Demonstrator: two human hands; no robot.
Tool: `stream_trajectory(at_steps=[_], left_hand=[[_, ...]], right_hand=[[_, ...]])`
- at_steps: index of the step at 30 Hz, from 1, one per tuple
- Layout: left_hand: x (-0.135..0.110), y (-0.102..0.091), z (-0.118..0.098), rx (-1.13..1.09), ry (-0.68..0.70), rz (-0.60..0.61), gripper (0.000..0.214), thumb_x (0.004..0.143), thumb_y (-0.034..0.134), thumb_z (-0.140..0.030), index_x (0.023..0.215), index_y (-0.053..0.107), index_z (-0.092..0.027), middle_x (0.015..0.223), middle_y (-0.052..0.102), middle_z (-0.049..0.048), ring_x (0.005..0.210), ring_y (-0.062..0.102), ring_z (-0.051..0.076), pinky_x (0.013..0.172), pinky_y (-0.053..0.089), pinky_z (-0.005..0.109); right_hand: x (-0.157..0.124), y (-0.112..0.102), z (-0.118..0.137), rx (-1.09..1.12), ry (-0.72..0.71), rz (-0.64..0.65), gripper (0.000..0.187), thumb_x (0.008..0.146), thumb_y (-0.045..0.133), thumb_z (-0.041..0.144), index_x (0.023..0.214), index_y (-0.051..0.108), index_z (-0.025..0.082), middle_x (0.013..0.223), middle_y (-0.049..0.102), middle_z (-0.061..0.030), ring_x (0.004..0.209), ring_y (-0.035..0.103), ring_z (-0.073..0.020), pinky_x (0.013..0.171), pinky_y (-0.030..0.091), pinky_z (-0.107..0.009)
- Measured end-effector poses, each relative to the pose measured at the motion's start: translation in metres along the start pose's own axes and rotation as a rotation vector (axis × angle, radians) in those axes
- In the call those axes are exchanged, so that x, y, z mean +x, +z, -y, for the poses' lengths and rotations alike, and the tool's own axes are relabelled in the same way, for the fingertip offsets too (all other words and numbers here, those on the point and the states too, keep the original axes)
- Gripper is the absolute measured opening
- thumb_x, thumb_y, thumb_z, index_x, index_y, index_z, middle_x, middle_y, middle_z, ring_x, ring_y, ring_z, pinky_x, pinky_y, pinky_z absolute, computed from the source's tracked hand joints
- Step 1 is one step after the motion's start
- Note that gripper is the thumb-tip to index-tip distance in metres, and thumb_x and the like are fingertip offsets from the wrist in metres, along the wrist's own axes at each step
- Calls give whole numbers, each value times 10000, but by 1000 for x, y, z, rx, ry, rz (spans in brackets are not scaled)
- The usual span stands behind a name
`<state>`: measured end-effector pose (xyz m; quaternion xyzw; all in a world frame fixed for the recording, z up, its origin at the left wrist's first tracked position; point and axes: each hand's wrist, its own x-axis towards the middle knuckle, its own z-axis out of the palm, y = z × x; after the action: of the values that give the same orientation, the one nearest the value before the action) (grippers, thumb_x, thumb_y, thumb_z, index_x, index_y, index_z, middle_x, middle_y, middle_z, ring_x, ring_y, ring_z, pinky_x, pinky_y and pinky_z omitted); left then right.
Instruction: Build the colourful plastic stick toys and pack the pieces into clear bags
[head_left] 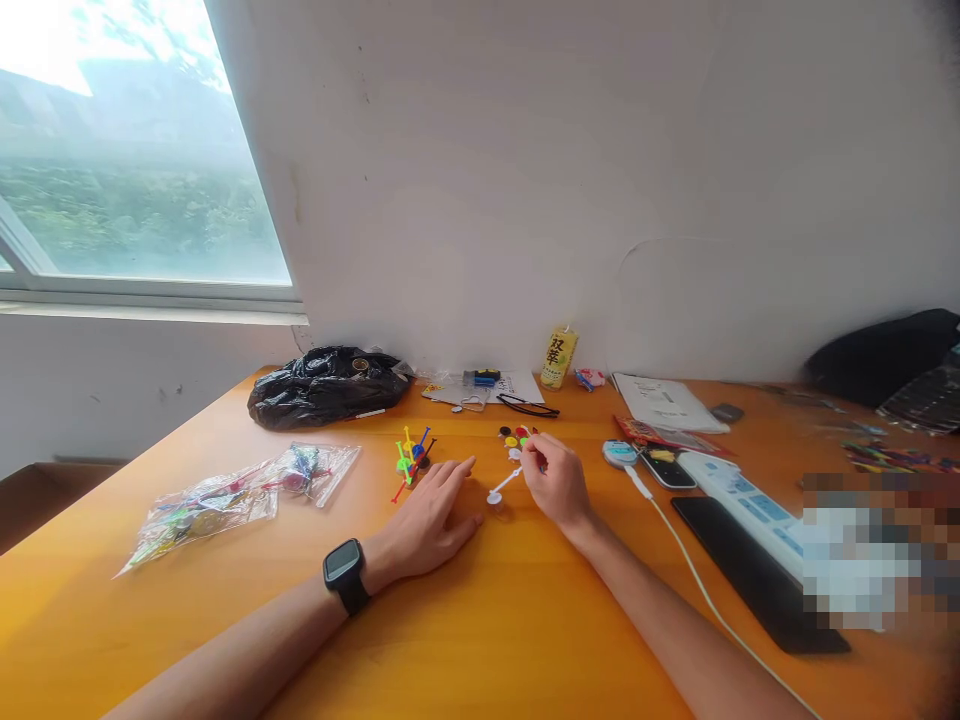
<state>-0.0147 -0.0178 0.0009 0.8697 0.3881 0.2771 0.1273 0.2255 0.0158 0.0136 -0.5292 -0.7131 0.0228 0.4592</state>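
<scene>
My left hand (431,515) lies flat on the orange table (480,640), fingers stretched out toward a small model of coloured plastic sticks (411,460); a black watch (345,575) sits on its wrist. My right hand (551,480) is closed in a pinch on a white stick with a round disc end (501,488), which slants down to the table between the hands. Small coloured discs (516,437) lie just beyond the right fingertips.
Clear bags of coloured parts (240,495) lie at left, a black plastic bag (326,385) at the back. Glasses (527,405), a yellow drink carton (559,357), papers (667,402), a phone (666,468), a white cable (697,580) and a dark slab (757,580) crowd the right.
</scene>
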Motion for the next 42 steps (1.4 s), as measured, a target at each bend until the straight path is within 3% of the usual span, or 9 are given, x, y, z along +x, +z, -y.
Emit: stream_trajectory(at_steps=[7, 17, 23, 29, 33, 36, 39, 42], left_hand=[[2, -6, -6, -24, 44, 30, 551, 987, 612, -423, 1495, 460, -272, 1302, 642, 119, 1160, 612, 300, 1018, 513, 459], [5, -12, -15, -32, 166, 40, 374, 968, 639, -329, 1340, 610, -301, 1245, 665, 86, 1130, 616, 270, 1007, 517, 427], [6, -17, -22, 0, 249, 112, 446, 967, 621, -254, 1396, 603, -377, 1407, 626, 39, 1260, 557, 290, 1103, 468, 477], [7, -21, -24, 4, 236, 154, 341, 976, 576, -237, 1295, 658, -324, 1368, 666, 38, 1324, 516, 311, 1141, 438, 495], [7, -21, -24, -15, 235, 155, 280, 976, 562, -224, 1216, 682, -305, 1223, 712, 58, 1232, 568, 288, 1091, 475, 468], [7, -20, -23, -52, 232, 126, 285, 974, 579, -226, 1237, 670, -289, 1099, 732, 61, 1148, 603, 262, 1035, 504, 428], [7, -17, -20, -98, 220, 78, 244, 965, 624, -247, 1200, 681, -279, 1083, 732, 56, 1059, 632, 227, 968, 523, 376], [7, -13, -18, -80, 231, 72, 167, 975, 614, -237, 1115, 700, -267, 989, 736, 48, 974, 632, 213, 900, 516, 358]], right_hand=[[-4, 8, -2, 140, -46, 119, 207, 899, 479, 178, 702, 524, 224, 702, 575, 0, 670, 528, -168, 644, 397, -271], [-8, 11, 1, 241, -1, 223, 168, 876, 520, 178, 748, 621, 216, 709, 609, 2, 648, 543, -163, 618, 409, -268], [-15, 13, 5, 225, -49, 323, 175, 897, 521, 154, 823, 668, 212, 782, 669, -12, 707, 577, -168, 653, 437, -268], [-17, 14, 6, 235, -70, 408, 199, 919, 527, 166, 875, 716, 206, 840, 722, -26, 777, 635, -168, 689, 468, -257], [-17, 15, 7, 370, 51, 499, 185, 898, 555, 205, 882, 739, 205, 781, 725, -12, 676, 633, -148, 626, 478, -243], [-18, 16, 8, 580, 236, 580, 151, 855, 573, 225, 871, 719, 188, 704, 703, 1, 591, 629, -133, 562, 487, -231], [-18, 16, 11, 709, 429, 691, 154, 823, 596, 274, 894, 698, 183, 588, 651, 26, 469, 576, -119, 442, 424, -206], [-17, 16, 13, 726, 499, 739, 184, 800, 618, 324, 895, 683, 181, 534, 609, 48, 378, 521, -103, 366, 353, -191]])
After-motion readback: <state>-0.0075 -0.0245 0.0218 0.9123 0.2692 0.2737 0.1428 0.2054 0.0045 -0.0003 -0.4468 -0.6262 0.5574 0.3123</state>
